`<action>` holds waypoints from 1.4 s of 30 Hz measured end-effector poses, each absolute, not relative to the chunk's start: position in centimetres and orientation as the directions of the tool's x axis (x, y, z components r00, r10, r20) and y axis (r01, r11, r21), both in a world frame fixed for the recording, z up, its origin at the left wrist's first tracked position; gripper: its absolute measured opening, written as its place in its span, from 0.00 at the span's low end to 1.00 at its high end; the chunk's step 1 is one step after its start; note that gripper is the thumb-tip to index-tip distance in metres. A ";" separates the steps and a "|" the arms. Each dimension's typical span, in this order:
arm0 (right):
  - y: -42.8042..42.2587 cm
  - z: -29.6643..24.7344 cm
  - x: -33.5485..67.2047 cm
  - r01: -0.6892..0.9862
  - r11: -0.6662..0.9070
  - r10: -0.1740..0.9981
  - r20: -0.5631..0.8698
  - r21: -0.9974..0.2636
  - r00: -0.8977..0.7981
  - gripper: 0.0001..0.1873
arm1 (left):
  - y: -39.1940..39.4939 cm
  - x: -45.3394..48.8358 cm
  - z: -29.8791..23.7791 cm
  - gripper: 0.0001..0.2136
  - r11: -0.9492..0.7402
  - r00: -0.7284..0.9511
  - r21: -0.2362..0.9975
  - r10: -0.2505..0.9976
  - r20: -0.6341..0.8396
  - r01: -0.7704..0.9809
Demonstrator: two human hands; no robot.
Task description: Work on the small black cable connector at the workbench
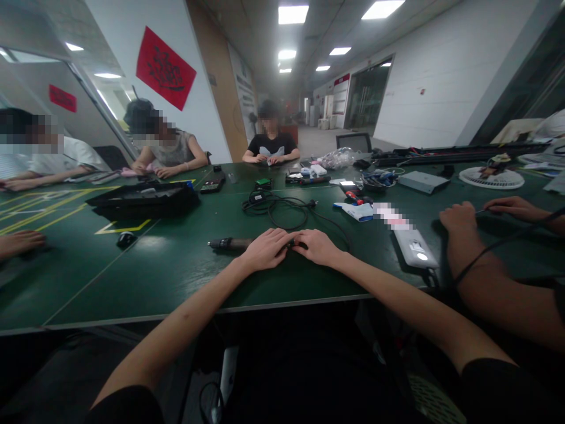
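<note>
My left hand [267, 248] is wrapped over the rear of an electric screwdriver [232, 244]. The tool lies sideways near the table's front edge, its metal tip pointing left. At its back end my right hand [320, 247] is closed, pinching a small dark cable plug [301, 244]. The two hands almost meet, and their fingers partly hide the joint between plug and tool; whether the plug is seated I cannot tell. Just beyond them a black cord [282, 226] loops over the table, with a dark power adapter [256, 198] beside it.
A black tray [143, 203] stands on the green table [176, 277] at left. To the right lie a white power strip [415, 247], a blue-white packet [359, 212], a grey box [422, 182] and a fan grille [491, 176]. A co-worker's hands [459, 217] work close at right; several people sit around.
</note>
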State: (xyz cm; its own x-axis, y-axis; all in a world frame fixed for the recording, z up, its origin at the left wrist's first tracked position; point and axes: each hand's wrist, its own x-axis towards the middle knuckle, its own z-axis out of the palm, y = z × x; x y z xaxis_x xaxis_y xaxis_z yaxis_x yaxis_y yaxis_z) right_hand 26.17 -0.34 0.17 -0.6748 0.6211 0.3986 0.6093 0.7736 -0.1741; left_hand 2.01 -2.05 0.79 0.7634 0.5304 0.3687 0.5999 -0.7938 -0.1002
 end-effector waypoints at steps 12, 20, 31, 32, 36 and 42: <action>-0.3 0.1 26.2 0.609 0.773 0.623 0.389 -0.177 -0.678 0.09 | -1.8 1.9 0.7 0.29 -0.799 0.775 -0.113 0.524 0.353 0.591; -0.2 0.1 26.2 0.597 0.783 0.610 0.406 -0.175 -0.681 0.09 | -1.4 1.8 0.3 0.26 -0.788 0.761 -0.118 0.527 0.378 0.604; -0.3 0.2 26.2 0.607 0.775 0.620 0.393 -0.176 -0.679 0.09 | -2.0 2.0 0.9 0.29 -0.793 0.768 -0.115 0.526 0.367 0.598; -0.4 0.2 26.2 0.607 0.776 0.619 0.395 -0.173 -0.679 0.08 | -1.9 2.0 0.9 0.29 -0.786 0.762 -0.118 0.532 0.368 0.606; -0.4 0.2 26.1 0.612 0.772 0.623 0.397 -0.173 -0.674 0.08 | -1.9 2.0 0.8 0.30 -0.797 0.773 -0.121 0.517 0.369 0.591; -0.3 0.3 26.1 0.609 0.774 0.621 0.395 -0.174 -0.677 0.08 | -1.8 1.8 0.6 0.29 -0.783 0.762 -0.127 0.532 0.369 0.608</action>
State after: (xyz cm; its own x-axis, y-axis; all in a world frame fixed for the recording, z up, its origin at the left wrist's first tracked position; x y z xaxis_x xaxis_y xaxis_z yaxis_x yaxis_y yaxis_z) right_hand 26.14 -0.34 0.29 -0.6768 0.6213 0.3948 0.6091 0.7738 -0.1736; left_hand 1.85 -1.80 0.64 0.7621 0.5321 0.3688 0.6084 -0.7834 -0.1271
